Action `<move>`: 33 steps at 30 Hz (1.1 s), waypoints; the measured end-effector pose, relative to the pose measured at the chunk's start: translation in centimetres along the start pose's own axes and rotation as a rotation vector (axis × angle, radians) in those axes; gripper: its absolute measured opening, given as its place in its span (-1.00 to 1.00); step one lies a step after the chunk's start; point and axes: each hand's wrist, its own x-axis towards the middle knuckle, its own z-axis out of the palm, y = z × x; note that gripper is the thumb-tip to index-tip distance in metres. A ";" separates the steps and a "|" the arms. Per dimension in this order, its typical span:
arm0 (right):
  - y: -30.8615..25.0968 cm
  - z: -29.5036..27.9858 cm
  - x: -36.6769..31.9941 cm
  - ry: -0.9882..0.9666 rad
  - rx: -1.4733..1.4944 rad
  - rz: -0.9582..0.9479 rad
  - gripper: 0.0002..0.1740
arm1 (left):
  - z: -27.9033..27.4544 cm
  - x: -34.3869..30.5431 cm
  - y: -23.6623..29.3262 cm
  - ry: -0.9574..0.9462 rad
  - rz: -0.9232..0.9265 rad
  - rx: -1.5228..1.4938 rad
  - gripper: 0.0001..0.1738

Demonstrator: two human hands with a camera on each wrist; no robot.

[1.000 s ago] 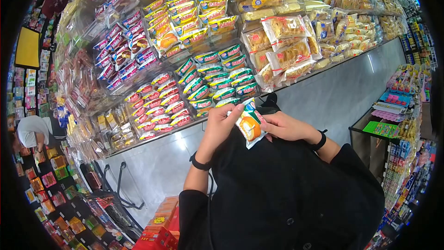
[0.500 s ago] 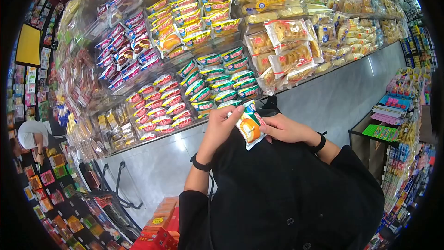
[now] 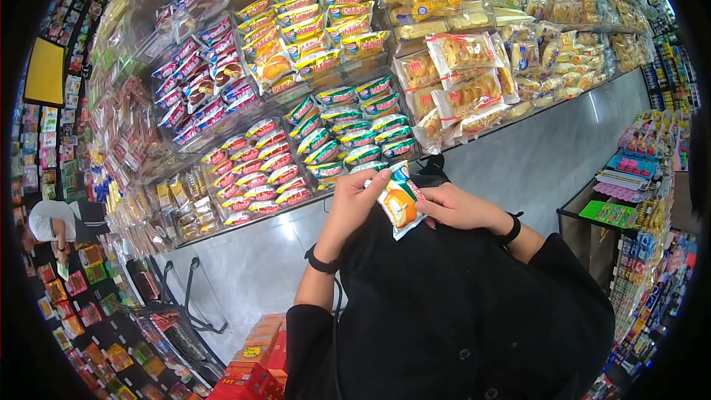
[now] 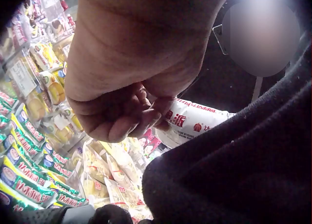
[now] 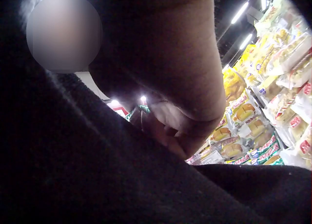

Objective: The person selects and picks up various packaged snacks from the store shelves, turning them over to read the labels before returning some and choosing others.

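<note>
In front of my chest I hold a wrapped snack cake (image 3: 400, 206), its packet white with green at the top and an orange bun picture. My left hand (image 3: 351, 200) pinches its upper left side, thumb on the front. The right hand (image 3: 461, 206) grips the opposite side, thumb over the edge. From the left wrist, the packet's white back (image 4: 195, 119) with red print shows beyond the curled fingers (image 4: 124, 129). The right wrist view has the right hand (image 5: 180, 121) in shadow, with a dark sleeve covering much of it.
Just beyond my hands, a sloped display holds green packets (image 3: 359, 133), red packets (image 3: 259, 170), yellow packets (image 3: 304, 30) and clear-wrapped breads (image 3: 466, 78). Red boxes (image 3: 255, 363) stand low at the left front. A rack (image 3: 611, 211) is at right; another person (image 3: 52, 222) bends at far left.
Both hands and the packet stay almost still. The display has shifted slightly rightward in the head view. The person at far left has moved a little and now holds something pale.
</note>
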 end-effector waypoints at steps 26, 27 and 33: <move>0.5 0.2 -0.5 0.000 0.012 -0.015 -0.51 | 0.9 0.1 -0.3 0.040 0.046 -0.023 -0.57; 0.4 0.2 -0.6 -0.001 0.009 -0.014 -0.51 | 0.9 0.0 -0.3 0.039 0.043 -0.019 -0.57; 0.4 0.2 -0.7 0.005 0.007 -0.021 -0.50 | 0.8 -0.1 -0.1 0.012 0.024 -0.011 -0.61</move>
